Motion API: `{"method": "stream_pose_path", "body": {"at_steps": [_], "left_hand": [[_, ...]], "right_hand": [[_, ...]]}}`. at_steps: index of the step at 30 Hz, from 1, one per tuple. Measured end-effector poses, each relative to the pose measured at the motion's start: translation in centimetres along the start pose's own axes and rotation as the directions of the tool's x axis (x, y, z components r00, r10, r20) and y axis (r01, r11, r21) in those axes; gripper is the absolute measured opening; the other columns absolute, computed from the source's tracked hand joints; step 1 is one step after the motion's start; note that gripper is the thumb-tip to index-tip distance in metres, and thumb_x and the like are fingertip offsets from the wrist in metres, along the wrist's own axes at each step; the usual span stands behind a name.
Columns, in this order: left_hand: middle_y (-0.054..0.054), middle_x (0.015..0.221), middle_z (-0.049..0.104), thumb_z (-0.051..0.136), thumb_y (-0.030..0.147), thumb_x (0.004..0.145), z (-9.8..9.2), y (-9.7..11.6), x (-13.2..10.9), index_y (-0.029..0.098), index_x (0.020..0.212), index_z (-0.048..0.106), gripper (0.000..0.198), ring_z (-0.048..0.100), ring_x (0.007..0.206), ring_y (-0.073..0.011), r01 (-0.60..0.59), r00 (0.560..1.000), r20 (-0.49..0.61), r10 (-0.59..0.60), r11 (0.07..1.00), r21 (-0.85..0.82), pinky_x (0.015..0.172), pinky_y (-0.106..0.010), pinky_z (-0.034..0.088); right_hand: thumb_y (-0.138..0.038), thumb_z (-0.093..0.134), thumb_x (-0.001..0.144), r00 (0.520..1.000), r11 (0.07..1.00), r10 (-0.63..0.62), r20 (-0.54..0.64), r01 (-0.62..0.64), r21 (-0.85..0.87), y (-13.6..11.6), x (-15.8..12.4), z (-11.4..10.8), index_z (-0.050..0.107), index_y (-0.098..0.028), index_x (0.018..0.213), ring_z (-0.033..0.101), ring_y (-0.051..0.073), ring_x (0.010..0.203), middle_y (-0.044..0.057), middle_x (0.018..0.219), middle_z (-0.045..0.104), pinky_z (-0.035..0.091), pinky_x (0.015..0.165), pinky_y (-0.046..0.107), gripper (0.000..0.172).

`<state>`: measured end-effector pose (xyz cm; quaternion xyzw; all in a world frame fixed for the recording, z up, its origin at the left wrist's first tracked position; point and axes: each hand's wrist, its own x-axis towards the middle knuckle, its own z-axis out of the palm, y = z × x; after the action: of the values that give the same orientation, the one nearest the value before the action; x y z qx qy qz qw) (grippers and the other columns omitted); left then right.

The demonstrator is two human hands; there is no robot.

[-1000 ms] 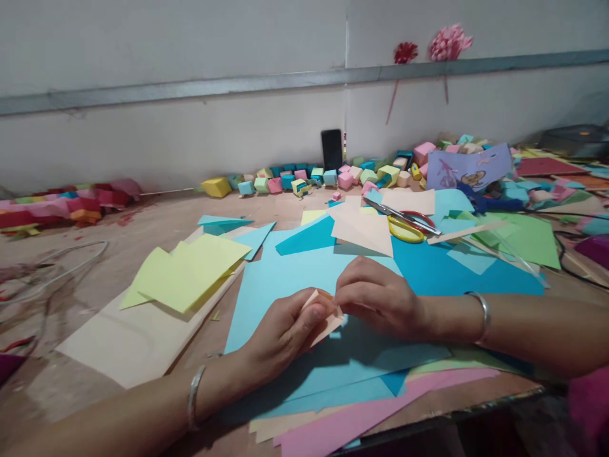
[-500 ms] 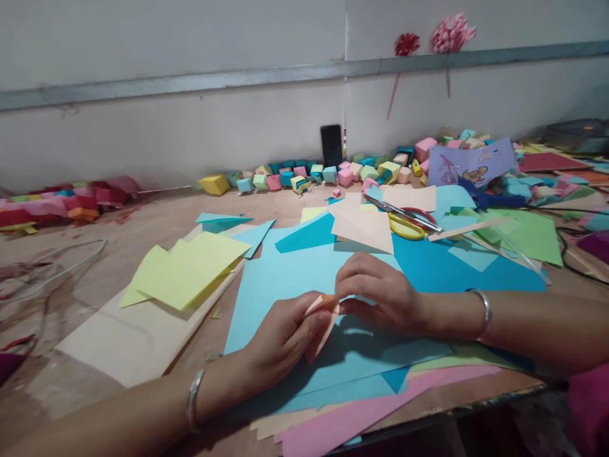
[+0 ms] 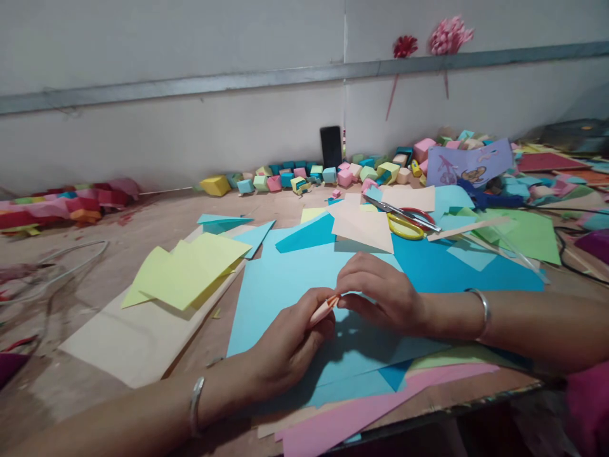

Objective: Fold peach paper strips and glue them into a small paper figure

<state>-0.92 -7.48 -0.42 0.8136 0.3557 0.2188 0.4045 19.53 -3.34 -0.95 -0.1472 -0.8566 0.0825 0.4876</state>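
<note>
A small folded piece of peach paper (image 3: 324, 311) is held between both hands, above light blue sheets (image 3: 280, 279). My left hand (image 3: 297, 336) is closed around its lower part, thumb and fingers on either side. Closed in a pinch, my right hand (image 3: 380, 292) grips its upper right end with the fingertips. An orange inner face shows at that end; the rest of the paper is hidden by the fingers. Beyond the hands lies a pale peach sheet (image 3: 361, 228), with scissors (image 3: 404, 217) with red and yellow handles beside it.
Yellow-green sheets (image 3: 190, 270) lie on a cream sheet (image 3: 114, 343) at the left. Small folded paper boxes (image 3: 261, 183) line the wall, near an upright black phone (image 3: 331, 146). Pink paper (image 3: 347, 419) lies by the table's front edge. A dark cable (image 3: 566, 254) curves at the right.
My left hand has turned, and the peach paper has tilted with it, now showing as a narrow edge-on strip. My right hand keeps its pinch in nearly the same place.
</note>
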Motion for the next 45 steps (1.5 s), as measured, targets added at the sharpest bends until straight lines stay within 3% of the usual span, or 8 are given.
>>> {"method": "stream_pose_path", "body": {"at_steps": [9, 15, 17, 20, 23, 25, 35, 45], "left_hand": [[0.002, 0.076, 0.044, 0.025, 0.039, 0.101, -0.3, 0.5, -0.1, 0.02, 0.112, 0.042, 0.028, 0.038, 0.064, -0.013, 0.034, 0.999, 0.005, -0.034, 0.981, -0.193, 0.059, -0.027, 0.038], [0.002, 0.076, 0.044, 0.033, 0.036, 0.1, -0.5, 0.2, -0.3, 0.021, 0.113, 0.041, 0.022, 0.038, 0.061, -0.0108, 0.069, 0.995, 0.091, -0.041, 0.94, -0.334, 0.055, -0.023, 0.036], [0.002, 0.077, 0.046, 0.032, 0.032, 0.1, -0.5, 0.0, -0.3, 0.021, 0.117, 0.04, 0.023, 0.04, 0.063, -0.0111, 0.045, 0.996, 0.081, -0.023, 0.956, -0.29, 0.057, -0.024, 0.038], [-0.003, 0.09, 0.056, 0.035, 0.023, 0.096, -0.4, -0.2, -0.3, 0.02, 0.119, 0.041, 0.024, 0.05, 0.075, -0.014, -0.021, 0.999, 0.023, 0.022, 0.997, -0.069, 0.068, -0.027, 0.044], [-0.007, 0.105, 0.061, 0.038, 0.014, 0.092, -0.4, -0.4, -0.4, 0.02, 0.119, 0.042, 0.028, 0.057, 0.088, -0.0173, -0.113, 0.993, -0.005, 0.114, 0.986, 0.122, 0.076, -0.031, 0.046], [-0.007, 0.104, 0.063, 0.038, 0.011, 0.091, -0.3, -0.5, -0.4, 0.019, 0.114, 0.045, 0.025, 0.058, 0.087, -0.0172, -0.137, 0.99, -0.003, 0.14, 0.972, 0.189, 0.075, -0.03, 0.046], [-0.008, 0.105, 0.065, 0.043, 0.011, 0.09, 0.0, -0.6, -0.3, 0.02, 0.113, 0.048, 0.025, 0.059, 0.086, -0.016, -0.128, 0.992, 0.027, 0.125, 0.963, 0.238, 0.076, -0.028, 0.047], [-0.008, 0.104, 0.065, 0.044, 0.017, 0.092, -0.2, -0.9, -0.2, 0.02, 0.121, 0.046, 0.029, 0.059, 0.083, -0.0162, -0.097, 0.994, -0.018, 0.105, 0.962, 0.256, 0.075, -0.029, 0.048]], "right_hand": [[-0.015, 0.045, 0.094, 0.987, 0.968, -0.154, 0.038, 0.159, -0.194, 0.3, -0.4, -0.6, 0.061, -0.02, 0.119, 0.055, 0.016, 0.092, 0.007, 0.095, 0.063, 0.051, 0.081, 0.034, 0.03], [-0.014, 0.049, 0.092, 0.975, 0.96, -0.22, 0.034, 0.223, -0.172, 0.2, -0.3, -0.9, 0.063, -0.014, 0.108, 0.054, 0.019, 0.093, 0.011, 0.098, 0.064, 0.05, 0.082, 0.036, 0.022], [-0.017, 0.05, 0.092, 0.987, 0.984, -0.157, 0.024, 0.159, -0.076, 0.0, -0.1, -0.9, 0.063, -0.015, 0.098, 0.054, 0.017, 0.09, 0.01, 0.096, 0.063, 0.05, 0.081, 0.034, 0.015], [-0.022, 0.05, 0.094, 0.994, 0.993, -0.079, 0.071, 0.073, 0.092, -0.1, 0.2, -0.7, 0.061, -0.017, 0.089, 0.054, 0.015, 0.087, 0.008, 0.095, 0.061, 0.049, 0.078, 0.03, 0.013], [-0.023, 0.048, 0.095, 0.992, 0.983, -0.084, 0.097, 0.067, 0.172, 0.0, 0.2, -0.6, 0.061, -0.017, 0.091, 0.055, 0.014, 0.087, 0.008, 0.096, 0.06, 0.049, 0.076, 0.028, 0.015], [-0.023, 0.047, 0.096, 0.991, 0.983, -0.106, 0.082, 0.092, 0.162, 0.2, 0.1, -0.5, 0.062, -0.016, 0.096, 0.055, 0.013, 0.087, 0.008, 0.095, 0.06, 0.049, 0.075, 0.028, 0.016], [-0.023, 0.042, 0.098, 0.977, 0.982, -0.19, 0.1, 0.187, 0.04, 0.3, -0.1, -0.6, 0.059, -0.016, 0.091, 0.054, 0.016, 0.086, 0.009, 0.088, 0.063, 0.051, 0.078, 0.032, 0.019], [-0.023, 0.044, 0.097, 0.995, 0.992, -0.101, 0.012, 0.1, 0.072, 0.3, -0.1, -0.6, 0.053, -0.016, 0.091, 0.055, 0.014, 0.075, 0.007, 0.08, 0.061, 0.048, 0.07, 0.029, 0.013]]}}
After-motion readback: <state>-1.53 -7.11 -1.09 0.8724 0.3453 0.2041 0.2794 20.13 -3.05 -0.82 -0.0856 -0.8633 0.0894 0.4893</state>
